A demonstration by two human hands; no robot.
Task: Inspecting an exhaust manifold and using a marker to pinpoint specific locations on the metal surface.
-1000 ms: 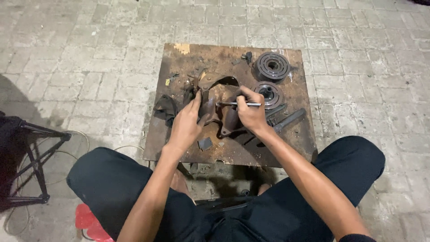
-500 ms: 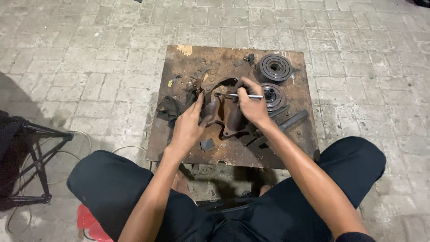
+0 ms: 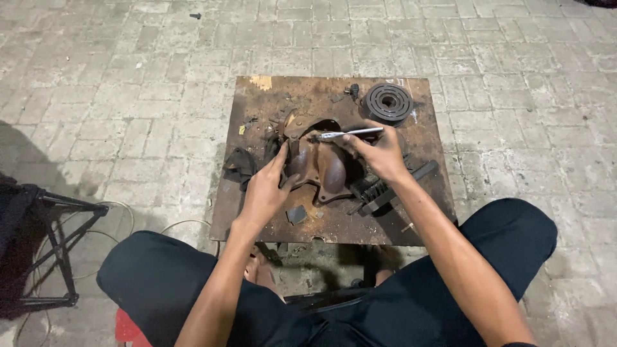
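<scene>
Head view: rusty metal table (image 3: pixel 257 212) on brick paving (image 3: pixel 128 96).

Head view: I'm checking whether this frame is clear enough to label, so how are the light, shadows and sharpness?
Head view: dim, even light with no glare; the left hand, the right hand and the slim metal tool are sharp, the rusty metal part reads clearly; dark shadow lies under the rusty plate and at the left by the black stand; slight wide-angle bending toward the edges.
</scene>
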